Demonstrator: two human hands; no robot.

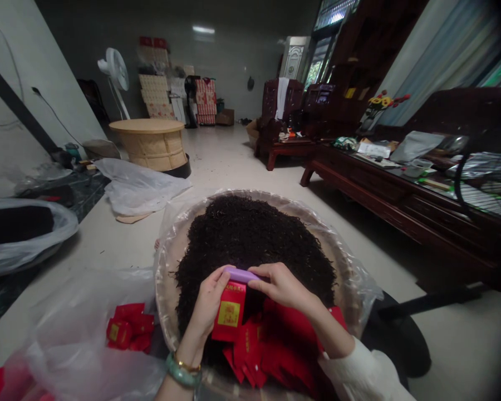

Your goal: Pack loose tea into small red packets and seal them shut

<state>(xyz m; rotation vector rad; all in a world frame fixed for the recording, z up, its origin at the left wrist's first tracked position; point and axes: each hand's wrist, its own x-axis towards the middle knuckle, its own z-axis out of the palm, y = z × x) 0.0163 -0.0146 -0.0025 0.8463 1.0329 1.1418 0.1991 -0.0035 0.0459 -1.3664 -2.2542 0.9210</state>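
Observation:
A slim purple bar-shaped tool (241, 274) lies across the top edge of a red tea packet (229, 314) with a yellow label. My left hand (209, 298) is closed on the packet's upper left corner, its fingertips touching the tool's left end. Fingers of my right hand (278, 285) pinch the tool's right end. Both hands are above a round basket (163, 303) lined with clear plastic and heaped with dark, loose tea leaves (254, 234). A pile of more red packets (275, 351) rests at the basket's near side, below my right forearm.
On the left, a clear plastic bag (79, 317) holds several red packets (130, 327). Another plastic-lined container (62, 234) of dark leaves sits farther left. A round wooden drum (152, 145) stands beyond the basket, and a low dark wooden table (379, 195) lies to the right.

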